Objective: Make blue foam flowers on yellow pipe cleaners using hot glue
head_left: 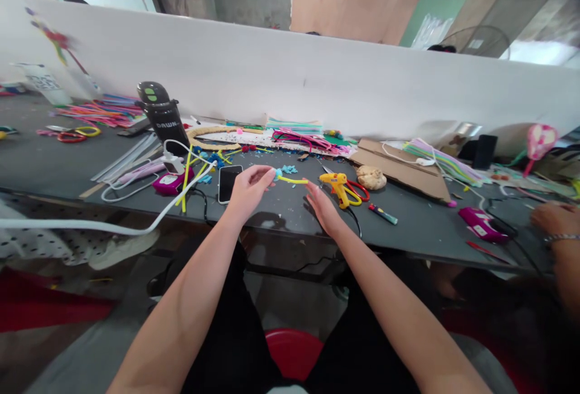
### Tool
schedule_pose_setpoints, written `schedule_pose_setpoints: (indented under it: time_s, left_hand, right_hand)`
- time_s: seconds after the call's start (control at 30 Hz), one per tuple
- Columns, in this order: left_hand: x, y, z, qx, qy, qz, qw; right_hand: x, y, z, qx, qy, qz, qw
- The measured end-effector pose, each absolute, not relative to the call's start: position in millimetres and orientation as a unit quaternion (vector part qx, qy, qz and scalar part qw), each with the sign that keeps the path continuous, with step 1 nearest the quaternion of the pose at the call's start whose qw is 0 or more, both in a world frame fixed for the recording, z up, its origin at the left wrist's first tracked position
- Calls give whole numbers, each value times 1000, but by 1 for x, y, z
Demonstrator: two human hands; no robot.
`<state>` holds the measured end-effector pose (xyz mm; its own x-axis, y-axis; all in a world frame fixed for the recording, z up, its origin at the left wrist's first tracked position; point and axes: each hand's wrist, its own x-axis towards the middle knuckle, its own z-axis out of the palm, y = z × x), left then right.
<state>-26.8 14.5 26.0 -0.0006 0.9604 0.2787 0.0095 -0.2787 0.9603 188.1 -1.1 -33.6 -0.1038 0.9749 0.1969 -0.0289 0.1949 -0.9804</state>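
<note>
– Two hands over the table [281, 205], one yellow stem [293, 180] held up between them. How is it gripped?

– Left hand [254, 184]: thumb and fingertips pinched on the small blue piece [278, 173] at the stem's left end. Right hand [323, 205]: fingers look spread, right by the stem's other tip. Contact there can't be told.

– Main risk?

– Blue piece squashed or twisted off, if pinched too hard. Whether it's fixed to the stem can't be seen; the join is partly covered by fingertips.

– And if the pinch is loosened?

– Stem could be dropped. Blue scraps [289, 169] are scattered just behind, similar colour, so a fallen piece could be lost among them.

– Right side?

– Glue gun [336, 184] is laid just beside the right hand, nozzle toward the fingers. Burn possible if it's hot; can't be told. Scissors [361, 186] are tucked against it, so both could be knocked.

– Cord?

– Dark cord [357, 220] is routed near the right wrist. If caught by the forearm, the gun could be dragged.

– Left?

– Phone [230, 182] could be bumped if the left wrist is swung outward.
</note>
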Motion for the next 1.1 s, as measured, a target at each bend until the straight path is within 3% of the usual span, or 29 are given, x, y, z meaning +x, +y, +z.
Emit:
schedule_pose_setpoints:
  time_s: [0.17, 0.3, 0.5, 0.67, 0.8, 1.1]
  left_hand:
    - [-22, 15, 28, 526, 411, 561, 490]
    - [-16, 14, 26, 535, 384, 475, 584]
    - [-13, 22, 13, 611, 439, 443, 487]
    - [-12, 18, 19, 667, 404, 458, 428]
    - [-9, 11, 22, 679, 383, 463, 422]
    - [-12, 4, 20, 697, 341, 465, 425]
  right_hand:
    - [194, 1, -24, -401, -522, 501, 562]
    - [203, 1, -19, -385, -470, 544, 579]
    - [218, -2, -13, -397, -491, 511, 583]
    - [216, -11, -7, -439, -607, 427, 507]
    - [206, -18, -6, -448, -671, 369, 461]
    - [190, -13, -2, -462, -700, 277, 469]
